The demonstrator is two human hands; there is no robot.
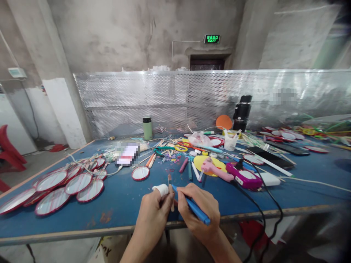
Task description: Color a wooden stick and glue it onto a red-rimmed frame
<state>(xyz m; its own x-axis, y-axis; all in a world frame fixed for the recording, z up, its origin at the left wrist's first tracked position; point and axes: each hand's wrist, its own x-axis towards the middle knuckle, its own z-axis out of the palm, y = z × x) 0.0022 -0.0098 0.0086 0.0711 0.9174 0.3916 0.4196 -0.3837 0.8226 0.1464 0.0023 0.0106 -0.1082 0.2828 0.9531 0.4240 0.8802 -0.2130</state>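
Near the table's front edge, my left hand (155,206) pinches a narrow wooden craft stick (169,179) held upright, its top end coloured reddish brown. White tape or bandage (161,189) wraps a finger of that hand. Close beside it, my right hand (201,208) grips a blue marker pen (196,210) like a writing tool, the tip against or very near the stick. Just beyond the hands lie a round red-rimmed mirror-like disc (140,173) and several markers, among them a maroon one (183,165) and a teal one (190,171).
Red-rimmed discs (79,183) are heaped on the left. A phone (127,154) lies behind them on a cable. To the right are a pink glue gun (216,171), a purple device (244,177) and black cords (263,212). A green bottle (147,128) and black flask (242,114) stand behind.
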